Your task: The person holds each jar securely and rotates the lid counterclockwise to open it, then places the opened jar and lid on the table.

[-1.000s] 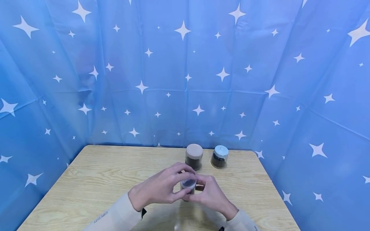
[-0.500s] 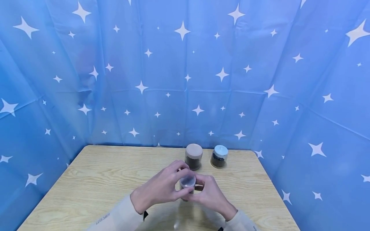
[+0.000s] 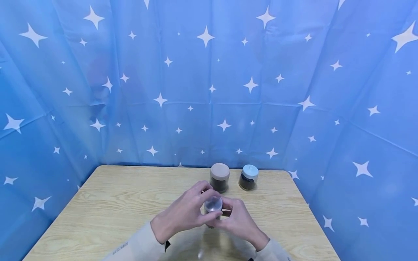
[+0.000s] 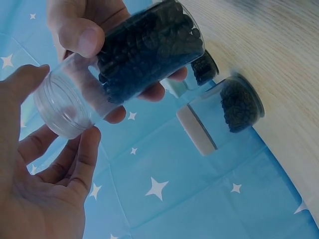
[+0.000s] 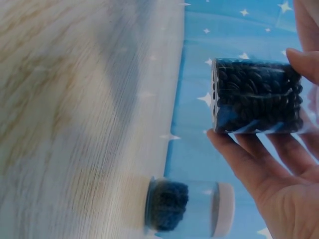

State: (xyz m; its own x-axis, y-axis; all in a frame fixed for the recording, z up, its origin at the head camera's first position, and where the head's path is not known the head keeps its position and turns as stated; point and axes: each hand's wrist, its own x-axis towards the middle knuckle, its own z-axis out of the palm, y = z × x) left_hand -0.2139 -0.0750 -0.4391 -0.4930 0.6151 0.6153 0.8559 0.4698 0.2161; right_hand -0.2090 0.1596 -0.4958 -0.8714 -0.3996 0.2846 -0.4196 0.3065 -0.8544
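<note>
Between both hands is a clear jar packed with small dark, seed-like pieces in its lower part. My left hand has thumb and fingers curled round the jar's clear round lid. The right hand grips the jar's body from the other side, its thumb and fingers around the wall, as the right wrist view shows with the filled part beyond the fingers. In the head view the jar stands upright, the fingers hiding most of its side and leaving the lid's top visible.
Behind the hands on the wooden table stands a jar with a beige lid and dark contents. To its right is a shorter jar with a light blue lid. A blue star-patterned curtain encloses the table's back and sides.
The left hand has shifted slightly around the lid, and more of the lid's top shows between its fingers. The right hand keeps its grip on the jar.
</note>
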